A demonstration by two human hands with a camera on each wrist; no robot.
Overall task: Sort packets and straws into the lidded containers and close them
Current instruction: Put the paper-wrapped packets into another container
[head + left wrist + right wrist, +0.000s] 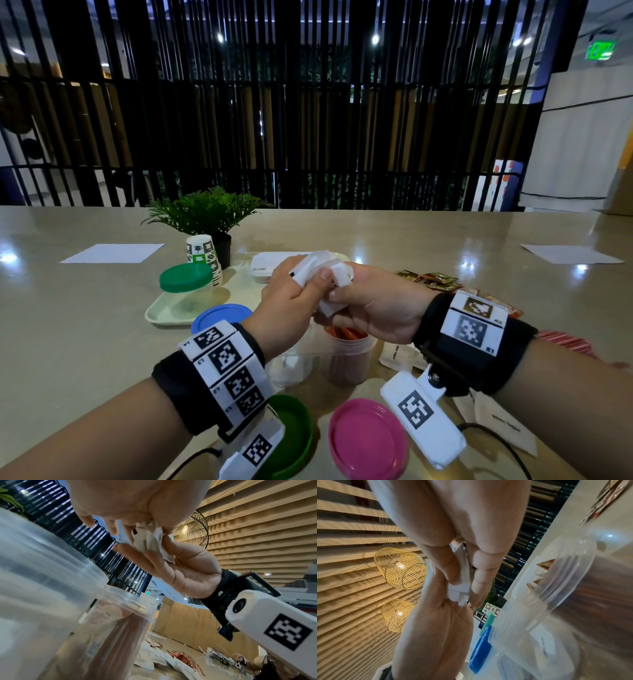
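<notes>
Both hands meet over the table on one bundle of white packets (320, 274). My left hand (301, 287) grips the bundle from the left, thumb on top. From the right, my right hand (342, 298) pinches its lower end. The left wrist view shows the white packets (150, 540) between the fingers of both hands; the right wrist view shows them (460, 586) squeezed by the right fingers (479, 574). Under the hands stand two lidless clear containers: one with white contents (291, 366), one with red packets (349, 356).
Loose blue (222, 317), green (291, 435) and pink (368, 438) lids lie near me. A green-lidded container (186, 284) and a white box (267, 267) sit on a tray (161, 313). Brown packets (428, 281), white packets (507, 428) and red striped straws (565, 342) lie at the right.
</notes>
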